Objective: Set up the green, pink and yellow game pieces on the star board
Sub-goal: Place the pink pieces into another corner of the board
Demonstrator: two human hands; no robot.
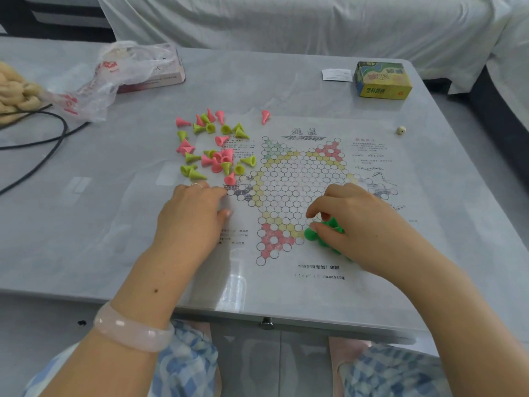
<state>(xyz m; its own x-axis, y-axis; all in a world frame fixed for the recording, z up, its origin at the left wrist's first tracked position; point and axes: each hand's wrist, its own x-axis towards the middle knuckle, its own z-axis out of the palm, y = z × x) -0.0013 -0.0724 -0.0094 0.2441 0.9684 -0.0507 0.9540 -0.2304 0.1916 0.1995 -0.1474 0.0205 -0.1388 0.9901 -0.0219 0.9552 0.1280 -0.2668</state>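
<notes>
Left hand [194,213] lies flat, fingers relaxed, on the printed star board [297,179], likely pinning the sheet to the counter [86,213]. Right hand [352,224] curls over green pieces [323,233] at the near point, seemingly seating them. Pink and yellow pieces [214,147] lie heaped off-board, upper left.

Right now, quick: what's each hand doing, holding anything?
Left hand: open, fingers resting flat on the star board, holding nothing.
Right hand: fingers curled round a green piece in the green cluster.
</notes>
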